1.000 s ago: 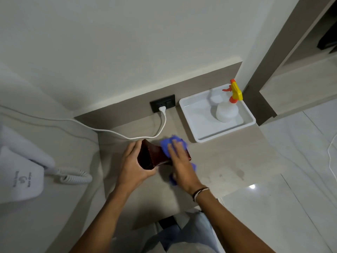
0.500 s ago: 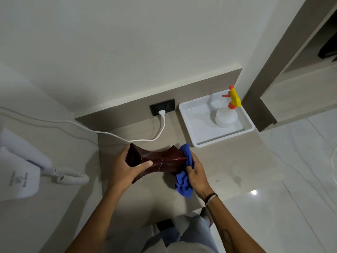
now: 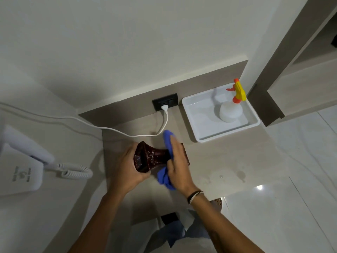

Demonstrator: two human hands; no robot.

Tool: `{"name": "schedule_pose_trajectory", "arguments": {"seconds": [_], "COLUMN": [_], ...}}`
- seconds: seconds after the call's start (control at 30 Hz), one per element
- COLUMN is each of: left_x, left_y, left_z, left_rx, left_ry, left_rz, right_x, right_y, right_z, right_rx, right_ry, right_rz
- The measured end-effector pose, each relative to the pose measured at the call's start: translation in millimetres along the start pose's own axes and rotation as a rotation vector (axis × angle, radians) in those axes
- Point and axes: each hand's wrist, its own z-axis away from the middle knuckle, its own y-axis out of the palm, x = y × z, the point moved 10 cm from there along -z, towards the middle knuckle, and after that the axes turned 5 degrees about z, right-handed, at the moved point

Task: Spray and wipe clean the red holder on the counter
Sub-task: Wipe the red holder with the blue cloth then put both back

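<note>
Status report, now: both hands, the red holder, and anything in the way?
Left hand grips red holder. Right hand presses blue cloth on it. Spray bottle upright in white tray. White cable behind; nothing blocking.

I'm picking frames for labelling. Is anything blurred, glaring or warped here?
Head view: the right hand and blue cloth are slightly motion-smeared over the red holder; a bright glare spot sits on the floor; wide-angle bending curves the wall edges; the counter is dim.
</note>
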Motion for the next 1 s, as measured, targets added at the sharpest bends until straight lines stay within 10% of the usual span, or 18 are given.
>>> {"name": "schedule_pose_trajectory", "arguments": {"seconds": [0.13, 0.27, 0.43, 0.53, 0.73, 0.87, 1.0], "left_x": [-3.0, 3.2, -14.0, -8.5, 3.3, -4.1, 9.6], "left_y": [0.4, -0.6, 0.6, -4.6, -2.4, -1.0, -7.0], "left_z": [-1.3, -0.2, -11.8, -11.6, 1.4, -1.4, -2.4], "left_rx": [-0.008, -0.008, -0.022, -0.012, -0.030, -0.037, -0.014], "left_ry": [0.028, 0.024, 0.042, 0.029, -0.035, 0.002, -0.025], "left_rz": [0.036, -0.075, -0.063, -0.048, -0.083, -0.053, -0.091], "right_x": [24.8, -44.7, 11.5, 24.4, -30.9, 40.0, -11.9], "right_y": [56.5, 14.2, 41.4, 51.2, 19.5, 68.1, 37.8], "right_z": [32.9, 12.1, 21.7, 29.7, 6.7, 33.7, 17.4], "right_rx": [0.243, 0.229, 0.200, 0.171, 0.236, 0.162, 0.206], "right_ry": [-0.341, -0.093, -0.113, -0.346, 0.045, -0.358, -0.221], "right_rz": [0.346, 0.667, 0.266, 0.410, 0.402, 0.384, 0.586]}}
